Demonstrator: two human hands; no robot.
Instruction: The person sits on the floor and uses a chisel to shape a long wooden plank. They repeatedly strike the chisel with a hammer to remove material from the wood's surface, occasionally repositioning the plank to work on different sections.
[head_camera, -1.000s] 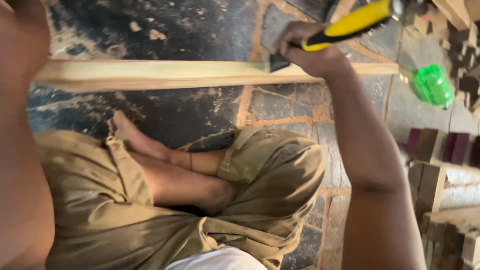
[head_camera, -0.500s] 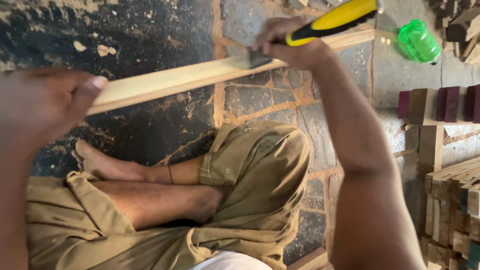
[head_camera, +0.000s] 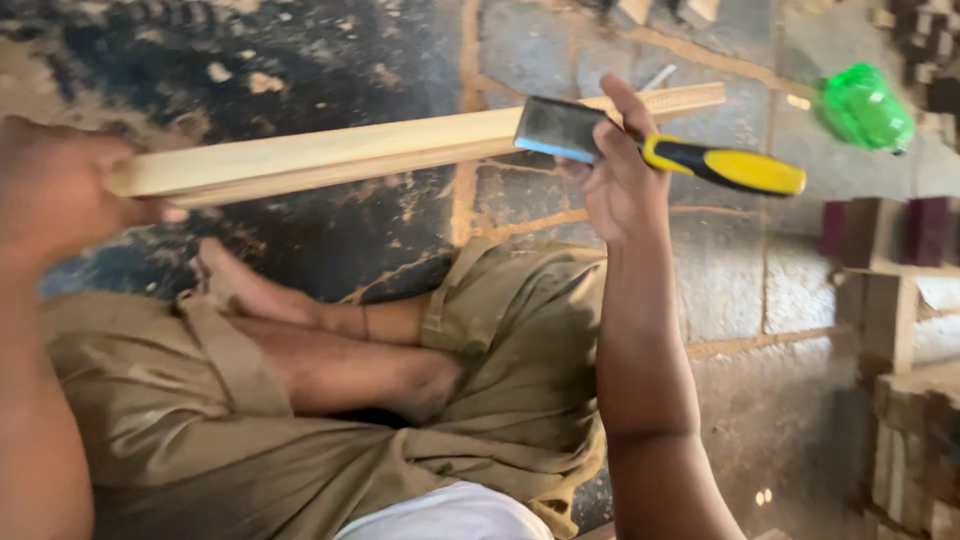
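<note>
- Our right hand (head_camera: 618, 180) is wrapped around a chisel (head_camera: 660, 152), fingers closed where the wide steel blade meets the yellow-and-black handle; the blade lies flat against the side of the wooden strip (head_camera: 400, 150).
- Half a second ago that hand was curled over the strip from above with the handle angled up and away; now the palm faces us, one finger stands up over the strip, and the handle runs out level to the far side of the grip.
- Our left hand (head_camera: 60, 190) clasps the strip's other end, thumb under it; before, it sat lower and looser along the wood.
- The strip itself is held in the air between both grips, tilted slightly, above our crossed legs in khaki trousers (head_camera: 500, 340).
- Beyond the chisel handle a green plastic bottle (head_camera: 865, 105) lies on the floor.
- Beneath everything is a stone-slab floor (head_camera: 720, 290), dark-stained and strewn with chips behind the strip.
- Past the right forearm, stacked wooden blocks (head_camera: 890, 300) stand at the edge.
</note>
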